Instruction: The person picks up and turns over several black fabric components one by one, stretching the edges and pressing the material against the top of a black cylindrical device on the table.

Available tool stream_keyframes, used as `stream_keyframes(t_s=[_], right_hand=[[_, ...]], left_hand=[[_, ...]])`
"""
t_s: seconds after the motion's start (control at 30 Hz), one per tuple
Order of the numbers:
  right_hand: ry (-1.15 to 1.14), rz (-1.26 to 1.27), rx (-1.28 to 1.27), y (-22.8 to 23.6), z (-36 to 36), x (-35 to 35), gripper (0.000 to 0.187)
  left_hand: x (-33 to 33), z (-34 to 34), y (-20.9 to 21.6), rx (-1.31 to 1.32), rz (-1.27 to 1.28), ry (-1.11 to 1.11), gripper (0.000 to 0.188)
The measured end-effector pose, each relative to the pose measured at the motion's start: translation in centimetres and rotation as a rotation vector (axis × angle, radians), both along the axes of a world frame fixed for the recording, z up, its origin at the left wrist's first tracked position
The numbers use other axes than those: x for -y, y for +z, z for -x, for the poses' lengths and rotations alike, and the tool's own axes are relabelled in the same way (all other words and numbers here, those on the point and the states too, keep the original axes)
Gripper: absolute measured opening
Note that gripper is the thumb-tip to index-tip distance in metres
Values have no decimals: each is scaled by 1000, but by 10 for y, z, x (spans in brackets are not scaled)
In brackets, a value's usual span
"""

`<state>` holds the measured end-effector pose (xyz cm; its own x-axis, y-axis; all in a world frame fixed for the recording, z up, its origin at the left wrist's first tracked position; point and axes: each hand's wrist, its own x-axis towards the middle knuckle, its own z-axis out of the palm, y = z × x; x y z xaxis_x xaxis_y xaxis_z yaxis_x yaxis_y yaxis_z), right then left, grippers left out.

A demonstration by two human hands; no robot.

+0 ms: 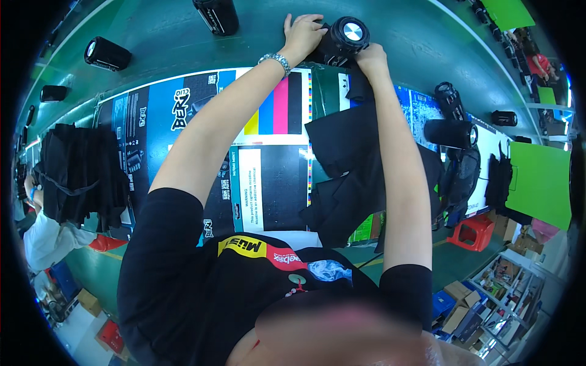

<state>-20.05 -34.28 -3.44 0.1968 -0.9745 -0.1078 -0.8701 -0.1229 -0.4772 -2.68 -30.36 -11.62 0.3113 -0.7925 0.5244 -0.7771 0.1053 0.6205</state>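
the right hand (371, 59) is clamped on the lower right flank of a black cylinder (345, 41), its fingers curled in against the dark casing. the left hand (303, 38) lies against the opposite side, fingers partly spread; i cannot tell whether they grip. the cylinder is at the far middle of the smooth, glossy green tabletop (421, 46), tilted so its shiny silver disc and thick round rim show. a chunky bracelet (274, 61) circles the left wrist. under the right forearm, soft matte black fabric (345, 140) spreads in angular, creased pieces over flat printed sheets (274, 177) with bright colour bars. more black cylinders (107, 53) lie about to left and right. a limp stack of black cloth (82, 177) sags at the left; a red plastic stool (472, 232) stands at the right.
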Motion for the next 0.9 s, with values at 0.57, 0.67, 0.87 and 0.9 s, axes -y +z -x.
stream_keyframes(t_s=[0.57, 0.67, 0.87, 0.9], right_hand=[[-242, -452, 1458, 52, 1, -83, 33], [-60, -722, 1661, 62, 7, -82, 32], [156, 151, 1145, 78, 7, -67, 45], [276, 373, 1001, 74, 6, -63, 53]], left_hand=[[-52, 22, 139, -2001, 498, -496, 36], [-59, 24, 140, -1872, 458, -568, 39], [-76, 0, 132, -1069, 233, -201, 38], [-71, 0, 137, -1068, 230, -202, 38]])
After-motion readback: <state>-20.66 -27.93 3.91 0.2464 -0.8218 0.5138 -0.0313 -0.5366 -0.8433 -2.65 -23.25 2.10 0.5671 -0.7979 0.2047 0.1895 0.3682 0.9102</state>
